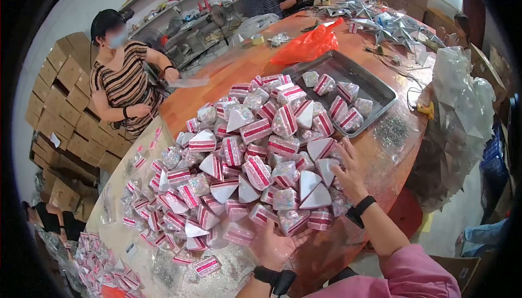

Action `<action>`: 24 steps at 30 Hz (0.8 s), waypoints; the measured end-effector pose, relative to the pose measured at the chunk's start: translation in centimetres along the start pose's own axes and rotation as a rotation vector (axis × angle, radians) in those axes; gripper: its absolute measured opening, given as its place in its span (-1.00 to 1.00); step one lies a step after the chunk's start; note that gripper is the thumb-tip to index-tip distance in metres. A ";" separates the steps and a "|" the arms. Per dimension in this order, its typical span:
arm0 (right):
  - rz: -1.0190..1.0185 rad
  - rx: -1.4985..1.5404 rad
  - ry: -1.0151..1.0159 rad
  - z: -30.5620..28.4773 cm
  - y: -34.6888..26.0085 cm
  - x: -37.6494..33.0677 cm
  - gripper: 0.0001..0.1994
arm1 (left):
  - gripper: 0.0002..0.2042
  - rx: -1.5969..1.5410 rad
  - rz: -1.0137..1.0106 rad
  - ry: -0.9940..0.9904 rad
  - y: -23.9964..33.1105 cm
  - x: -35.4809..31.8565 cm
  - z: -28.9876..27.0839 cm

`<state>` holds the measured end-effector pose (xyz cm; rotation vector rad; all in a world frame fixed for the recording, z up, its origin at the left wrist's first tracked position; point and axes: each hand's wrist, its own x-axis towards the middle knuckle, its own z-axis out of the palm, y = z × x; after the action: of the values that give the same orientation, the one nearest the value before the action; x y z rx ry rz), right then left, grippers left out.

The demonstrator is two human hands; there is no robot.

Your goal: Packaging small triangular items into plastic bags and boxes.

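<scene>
My left hand is spread flat, palm against the near edge of the pile of wedge boxes heaped mid-tabletop. My right hand has its fingers splayed too, pressing the pile's right side, holding nothing. Grey metal tray with more boxes sits just beyond the pile, orange bag behind it. A person in a striped top stands at the left.

left hand: lower centre of frame, palm up, fingers spread and open, dark band on wrist | right hand: right of centre, palm down, fingers splayed flat, gripping nothing, dark band on wrist | forearms: both enter from lower edge, right arm bent, pink sleeve at lower right
</scene>
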<state>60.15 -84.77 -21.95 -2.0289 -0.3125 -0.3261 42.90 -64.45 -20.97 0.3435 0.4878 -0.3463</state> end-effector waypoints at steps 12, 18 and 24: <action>-0.134 -0.059 -0.015 8.1 -2.5 0.3 -0.47 | -0.38 -0.046 0.077 0.098 4.5 -1.3 -2.3; -0.165 -0.016 0.009 12.2 -4.0 2.9 -0.48 | -0.42 -0.103 0.292 0.285 5.7 -0.8 -1.8; -0.131 0.120 -0.186 14.4 -4.2 5.4 -0.49 | -0.44 -0.066 0.482 0.466 6.2 0.6 -1.6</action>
<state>65.04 -69.67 -23.09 -1.9275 -0.5690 -0.1941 45.27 -58.44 -21.11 0.4667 0.8475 0.2265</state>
